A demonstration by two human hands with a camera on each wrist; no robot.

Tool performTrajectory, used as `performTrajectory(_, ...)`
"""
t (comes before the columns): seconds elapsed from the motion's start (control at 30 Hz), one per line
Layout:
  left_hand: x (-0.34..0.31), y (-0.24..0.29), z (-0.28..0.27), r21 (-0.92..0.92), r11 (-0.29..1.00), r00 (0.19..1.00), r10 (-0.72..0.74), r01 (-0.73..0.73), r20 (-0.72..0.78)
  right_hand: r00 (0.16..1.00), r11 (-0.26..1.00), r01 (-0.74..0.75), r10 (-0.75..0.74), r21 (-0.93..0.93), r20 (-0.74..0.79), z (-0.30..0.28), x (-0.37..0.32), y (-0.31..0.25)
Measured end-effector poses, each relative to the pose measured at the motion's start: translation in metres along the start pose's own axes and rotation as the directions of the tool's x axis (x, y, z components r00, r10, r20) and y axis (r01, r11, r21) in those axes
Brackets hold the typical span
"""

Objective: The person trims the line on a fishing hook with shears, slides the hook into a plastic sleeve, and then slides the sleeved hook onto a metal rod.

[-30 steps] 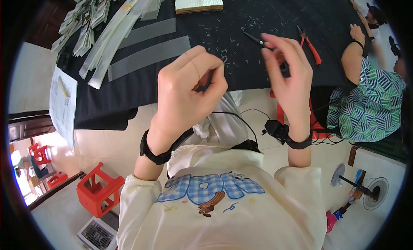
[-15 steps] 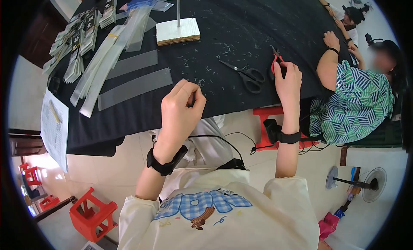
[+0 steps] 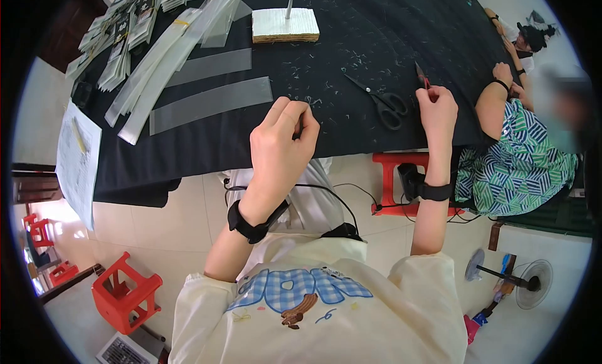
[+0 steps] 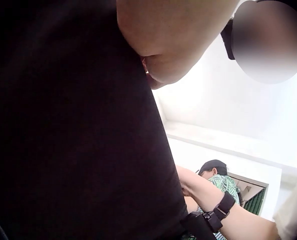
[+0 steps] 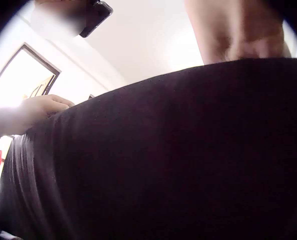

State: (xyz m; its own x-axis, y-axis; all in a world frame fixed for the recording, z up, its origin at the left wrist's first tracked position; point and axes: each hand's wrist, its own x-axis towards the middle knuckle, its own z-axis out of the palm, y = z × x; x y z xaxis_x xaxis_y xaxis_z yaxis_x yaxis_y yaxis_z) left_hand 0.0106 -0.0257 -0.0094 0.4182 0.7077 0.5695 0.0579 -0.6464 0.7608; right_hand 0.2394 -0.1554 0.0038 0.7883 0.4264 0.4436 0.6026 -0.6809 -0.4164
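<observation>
My left hand [image 3: 282, 138] is at the near edge of the black-covered table, fingers curled with thumb against index. A small silvery wire loop [image 3: 315, 103] shows at its fingertips, mostly hidden by them. Farther right, my right hand [image 3: 437, 113] grips the pliers [image 3: 421, 77] by their red handles, which the fingers largely cover; the dark nose points away from me. Black-handled scissors [image 3: 384, 104] lie partly spread between the two hands. The left wrist view shows the back part of the left hand [image 4: 173, 40]; the right wrist view shows the right hand [image 5: 243, 32] above dark cloth.
Clear plastic strips [image 3: 213, 104] and banded plastic sleeves [image 3: 157, 69] lie at left, beside stacks of printed cards [image 3: 119, 57]. A white block [image 3: 285, 26] with an upright rod stands at the back. Clippings litter the cloth. Another person [image 3: 514, 151] sits at right.
My right hand has come down from above the scissors onto the pliers and taken hold of them. The left hand has lowered toward the table edge, still pinching the loop. The head view has shifted.
</observation>
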Motion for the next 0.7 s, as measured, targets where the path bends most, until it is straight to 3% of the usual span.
performTrajectory(0.03,0.0,0.0,0.0,0.002,1.0,1.0,-0.006,0.006,-0.004,1.0,1.0,0.005,-0.005,-0.001,0.005,-0.002,0.001,-0.003)
performTrajectory(0.1,0.0,-0.001,0.001,-0.008,1.0,1.0,-0.001,0.001,-0.024,0.985,0.946,-0.167,0.15,0.277,0.079,-0.012,-0.001,-0.012)
performTrajectory(0.13,0.0,-0.002,0.001,-0.005,1.0,1.0,-0.008,0.008,-0.029,0.939,0.889,-0.31,0.231,0.336,0.256,-0.02,-0.001,-0.015)
performTrajectory(0.17,-0.001,-0.002,0.001,0.0,1.0,0.999,-0.003,0.003,-0.041,0.938,0.891,-0.308,0.226,0.334,0.263,-0.027,-0.005,-0.021)
performTrajectory(0.2,-0.001,-0.002,0.001,0.005,1.0,0.999,0.003,-0.002,-0.051,0.902,0.654,-0.404,0.166,0.639,0.4,-0.032,-0.013,-0.035)
performTrajectory(0.23,-0.001,-0.002,0.001,0.007,1.0,0.999,-0.005,0.005,-0.053,0.864,0.307,-0.491,0.057,0.815,0.5,-0.034,-0.022,-0.045)
performTrajectory(0.37,-0.001,-0.001,0.002,0.044,0.999,0.999,-0.005,0.007,-0.048,0.642,0.011,-0.751,-0.222,0.661,0.734,-0.025,-0.06,-0.067)
performTrajectory(0.4,-0.001,-0.002,0.002,0.048,0.999,0.999,-0.007,0.009,-0.047,0.615,0.024,-0.767,-0.258,0.641,0.745,-0.024,-0.068,-0.071)
performTrajectory(0.43,-0.001,-0.002,0.001,0.054,0.998,0.999,-0.011,0.013,-0.049,0.597,-0.047,-0.795,-0.239,0.605,0.766,-0.022,-0.077,-0.076)
performTrajectory(0.5,-0.001,-0.002,0.001,0.061,0.998,0.999,-0.008,0.01,-0.042,0.575,0.027,-0.791,-0.31,0.611,0.757,-0.021,-0.085,-0.079)
performTrajectory(0.57,-0.001,-0.004,0.002,0.093,0.996,0.999,0.016,-0.013,-0.04,0.576,0.071,-0.774,-0.331,0.629,0.747,-0.023,-0.089,-0.078)
performTrajectory(0.63,-0.002,-0.005,0.003,0.124,0.992,0.999,0.039,-0.035,-0.036,0.646,0.105,-0.727,-0.231,0.678,0.728,-0.028,-0.092,-0.087)
performTrajectory(0.7,-0.001,-0.003,0.003,0.081,0.997,0.999,0.008,-0.005,-0.043,0.647,0.163,-0.714,-0.221,0.681,0.73,-0.032,-0.096,-0.094)
